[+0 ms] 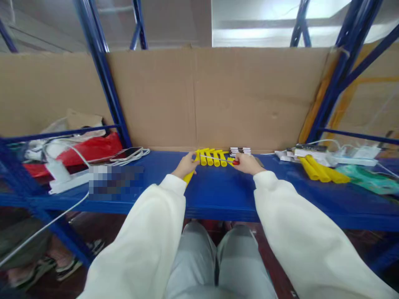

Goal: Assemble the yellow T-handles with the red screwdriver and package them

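Note:
My left hand is closed around a yellow tube-like piece, which shows below and above the fingers. My right hand grips what looks like a screwdriver with a red handle. Its thin metal shaft runs leftward to the top of the yellow piece; whether the tip touches is too small to tell. Behind the shaft, several yellow tubes lie side by side on the blue shelf. A small stack of black-and-white pieces sits just behind my right hand.
More yellow tubes lie at the right near a green plastic bag. On the left are a white power strip, a phone with cables and a red bag. A cardboard panel closes the back between blue posts.

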A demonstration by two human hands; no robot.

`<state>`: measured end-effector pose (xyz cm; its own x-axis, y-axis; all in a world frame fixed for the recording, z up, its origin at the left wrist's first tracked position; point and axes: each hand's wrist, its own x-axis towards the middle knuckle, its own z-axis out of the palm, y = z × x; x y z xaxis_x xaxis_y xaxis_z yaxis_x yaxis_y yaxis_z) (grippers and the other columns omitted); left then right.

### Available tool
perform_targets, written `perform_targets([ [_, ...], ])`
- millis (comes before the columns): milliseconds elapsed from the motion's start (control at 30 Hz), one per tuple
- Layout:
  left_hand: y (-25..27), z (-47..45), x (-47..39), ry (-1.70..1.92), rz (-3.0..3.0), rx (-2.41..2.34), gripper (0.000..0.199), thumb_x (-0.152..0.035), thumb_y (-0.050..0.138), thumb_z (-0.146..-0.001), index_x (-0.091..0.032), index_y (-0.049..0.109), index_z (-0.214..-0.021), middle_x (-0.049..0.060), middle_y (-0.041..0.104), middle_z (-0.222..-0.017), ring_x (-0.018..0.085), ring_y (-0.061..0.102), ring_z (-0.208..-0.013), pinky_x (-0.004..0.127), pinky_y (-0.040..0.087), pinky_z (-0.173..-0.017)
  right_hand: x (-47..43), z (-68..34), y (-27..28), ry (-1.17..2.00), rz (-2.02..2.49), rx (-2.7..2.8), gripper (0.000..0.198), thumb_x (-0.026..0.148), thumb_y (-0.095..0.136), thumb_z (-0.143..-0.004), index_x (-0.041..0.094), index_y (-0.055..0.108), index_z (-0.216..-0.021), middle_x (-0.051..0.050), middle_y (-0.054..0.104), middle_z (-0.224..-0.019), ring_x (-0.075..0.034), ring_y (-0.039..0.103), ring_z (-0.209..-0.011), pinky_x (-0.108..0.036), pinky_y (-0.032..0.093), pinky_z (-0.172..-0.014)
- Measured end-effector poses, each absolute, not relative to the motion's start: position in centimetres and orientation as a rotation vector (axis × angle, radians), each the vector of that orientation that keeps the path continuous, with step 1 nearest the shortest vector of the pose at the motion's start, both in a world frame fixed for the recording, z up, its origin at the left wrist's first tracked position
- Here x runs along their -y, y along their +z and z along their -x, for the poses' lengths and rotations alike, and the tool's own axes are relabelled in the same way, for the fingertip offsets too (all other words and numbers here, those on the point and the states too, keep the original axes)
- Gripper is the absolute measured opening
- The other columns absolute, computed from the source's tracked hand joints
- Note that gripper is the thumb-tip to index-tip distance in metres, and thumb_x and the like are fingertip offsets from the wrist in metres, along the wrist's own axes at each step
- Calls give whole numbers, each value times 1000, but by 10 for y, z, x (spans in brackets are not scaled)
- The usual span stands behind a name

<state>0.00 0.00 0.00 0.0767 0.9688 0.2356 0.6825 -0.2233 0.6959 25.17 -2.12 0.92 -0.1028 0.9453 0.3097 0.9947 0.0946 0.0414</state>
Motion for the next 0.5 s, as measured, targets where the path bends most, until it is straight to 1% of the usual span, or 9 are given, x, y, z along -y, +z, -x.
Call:
perform_targets([
  [167,-2,2,-4,968,-1963,-1621,41,-16,59,-90,-13,53,-130,6,77,-90,11,65,-49,18,49,-47,23,-247,7,-345,1949,2124,21,26,56,-89,18,64,-106,-14,76,-101,-25,70,-92,-28,41,-68],
  [267,-2,3,-4,975,-1980,-1631,37,-16,58,-91,-13,55,-128,7,77,-90,11,65,-49,19,49,-48,23,-247,8,-313,1950,2116,22,27,55,-89,18,65,-107,-13,76,-102,-26,70,-95,-29,43,-73],
  [367,-2,3,-4,974,-1993,-1630,35,-16,58,-91,-11,55,-125,7,77,-89,12,65,-49,19,49,-48,23,-248,10,-262,1956,2118,18,29,57,-88,20,67,-100,-10,76,-101,-25,69,-96,-30,43,-78],
  [500,-2,4,-5,963,-2023,-1626,33,-16,59,-91,-12,56,-123,5,76,-84,12,66,-50,18,49,-49,23,-251,9,-219,1921,2117,11,28,63,-82,21,67,-90,-7,76,-95,-23,69,-90,-27,42,-73],
])
